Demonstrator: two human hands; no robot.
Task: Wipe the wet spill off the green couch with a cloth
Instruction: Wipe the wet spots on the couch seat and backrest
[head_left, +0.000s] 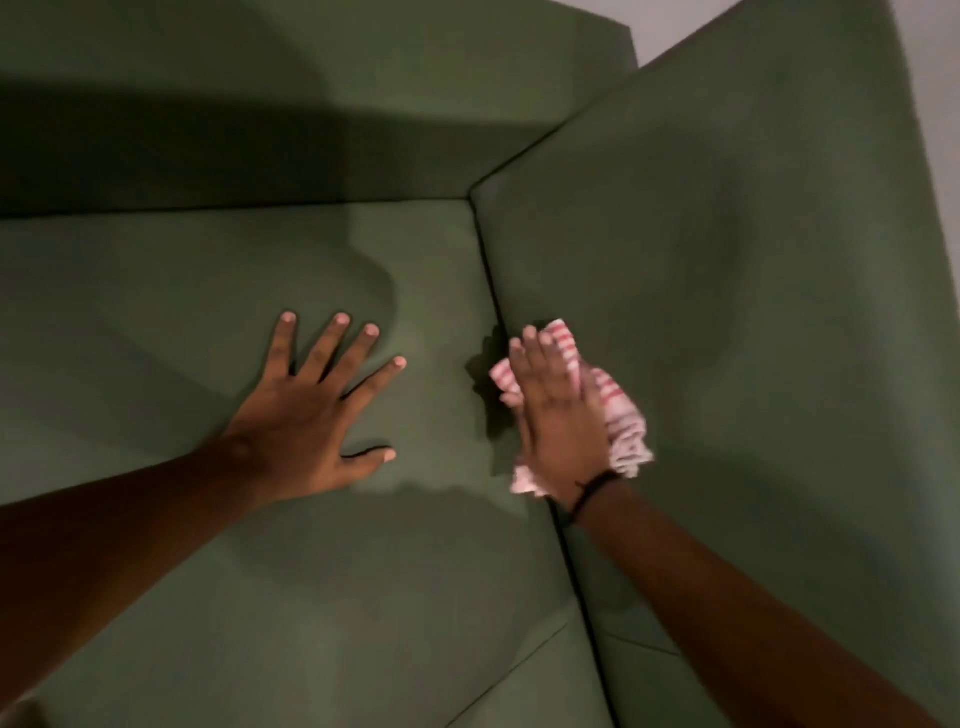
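Note:
The green couch (208, 291) fills the view, seen from above. My right hand (558, 421) presses a bunched red-and-white striped cloth (623, 415) against the seam where the seat cushion meets the armrest (727, 286). My left hand (317, 410) lies flat on the seat cushion with its fingers spread, holding nothing. A darker patch (488, 374) on the fabric sits just left of the cloth; whether it is wet or shadow is unclear. A dark band circles my right wrist.
The couch backrest (260, 104) rises beyond the seat, partly in shadow. A pale wall (930, 78) shows past the armrest at the upper right. A second cushion seam (519, 665) runs diagonally near the bottom.

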